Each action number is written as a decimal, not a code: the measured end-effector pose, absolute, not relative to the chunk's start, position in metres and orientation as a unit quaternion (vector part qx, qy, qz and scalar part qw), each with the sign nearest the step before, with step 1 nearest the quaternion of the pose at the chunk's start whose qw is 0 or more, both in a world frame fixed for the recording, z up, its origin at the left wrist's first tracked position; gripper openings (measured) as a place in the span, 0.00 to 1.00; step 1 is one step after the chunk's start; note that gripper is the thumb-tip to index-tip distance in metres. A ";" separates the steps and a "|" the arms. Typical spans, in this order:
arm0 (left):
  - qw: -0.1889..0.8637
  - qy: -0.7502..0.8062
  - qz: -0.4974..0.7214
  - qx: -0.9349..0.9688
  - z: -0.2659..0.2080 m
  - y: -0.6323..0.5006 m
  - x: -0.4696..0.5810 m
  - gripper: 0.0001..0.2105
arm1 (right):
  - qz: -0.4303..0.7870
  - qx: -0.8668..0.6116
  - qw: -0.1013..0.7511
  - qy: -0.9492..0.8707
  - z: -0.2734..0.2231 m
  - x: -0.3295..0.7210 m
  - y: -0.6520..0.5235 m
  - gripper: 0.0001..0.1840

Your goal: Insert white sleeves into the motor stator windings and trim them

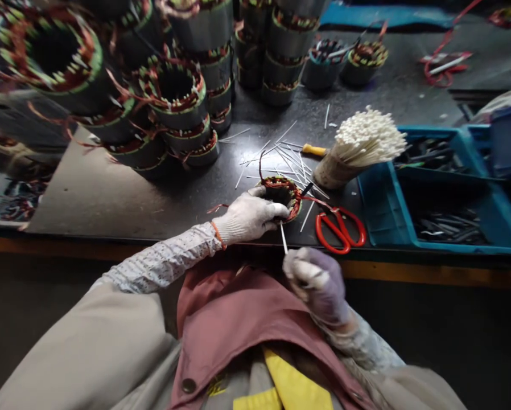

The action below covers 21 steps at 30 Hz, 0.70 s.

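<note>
There's the dark, flat tabletop, and on it a blue plastic bin, slim dark pieces in its front compartment! Beside it, a brown cylindrical holder, crammed with pale sticks. Now the white-gloved left hand and purple-and-white-gloved right hand: left fingers clamped on a copper-wound ring by the front edge, right fingers closed round a thin white rod!

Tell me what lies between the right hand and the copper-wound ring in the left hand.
In the head view, a thin white stick spans it, from the right hand to the near side of the copper-wound ring.
</note>
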<state>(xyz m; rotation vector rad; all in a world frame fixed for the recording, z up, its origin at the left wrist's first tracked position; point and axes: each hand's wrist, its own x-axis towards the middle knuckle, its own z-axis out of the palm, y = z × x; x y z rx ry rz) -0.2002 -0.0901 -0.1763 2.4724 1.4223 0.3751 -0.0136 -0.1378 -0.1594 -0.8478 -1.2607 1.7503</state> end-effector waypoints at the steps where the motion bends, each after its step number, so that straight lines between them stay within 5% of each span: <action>1: 0.133 0.494 0.114 0.852 -0.174 -0.090 -0.199 0.14 | 0.710 -0.327 0.425 -0.457 -0.154 -0.016 -0.128 0.14; 6: 0.037 0.430 0.040 0.901 -0.157 -0.093 -0.206 0.17 | 0.622 -0.365 0.550 -0.421 -0.147 -0.025 -0.052 0.17; 11: -0.020 0.363 -0.104 0.926 -0.148 -0.084 -0.231 0.19 | 0.229 -0.490 0.629 -0.559 -0.165 0.008 -0.014 0.10; 14: 0.003 0.318 -0.105 0.942 -0.151 -0.079 -0.234 0.20 | 0.052 -0.516 0.582 -0.626 -0.174 0.028 0.009 0.15; 18: 0.009 0.331 -0.042 0.943 -0.156 -0.080 -0.229 0.20 | -0.011 -0.556 0.463 -0.691 -0.180 0.030 0.036 0.12; 21: 0.025 0.354 -0.036 0.934 -0.157 -0.080 -0.231 0.20 | -0.055 -0.528 0.488 -0.692 -0.176 0.030 0.034 0.12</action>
